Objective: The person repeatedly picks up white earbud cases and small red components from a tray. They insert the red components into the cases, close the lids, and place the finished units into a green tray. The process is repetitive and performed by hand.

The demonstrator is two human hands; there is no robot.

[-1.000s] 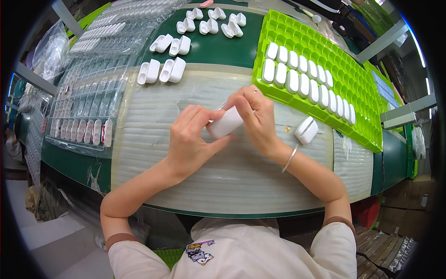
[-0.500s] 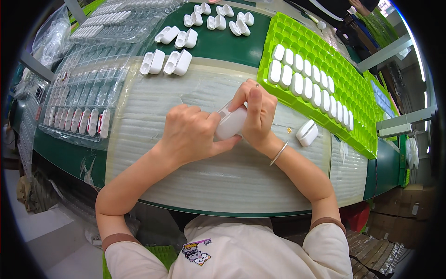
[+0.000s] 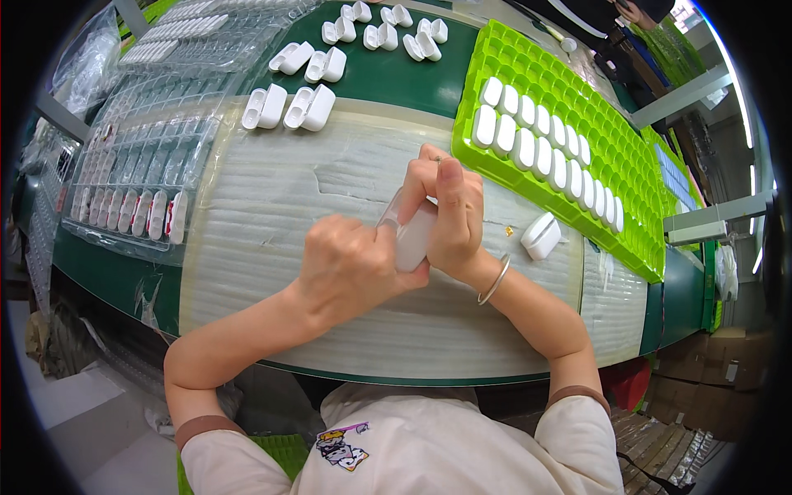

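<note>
Both hands, left hand [image 3: 342, 268] and right hand [image 3: 450, 219], close tightly around one white earbud case [image 3: 410, 241], seemingly bracing it above the ribbed foam mat [image 3: 272, 198].

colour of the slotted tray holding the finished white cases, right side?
Bright green slotted plastic tray, best seen in the head view.

Both hands cover most of the white case [image 3: 410, 239]; clear blister tray [image 3: 132, 177] contents too small to tell
</note>
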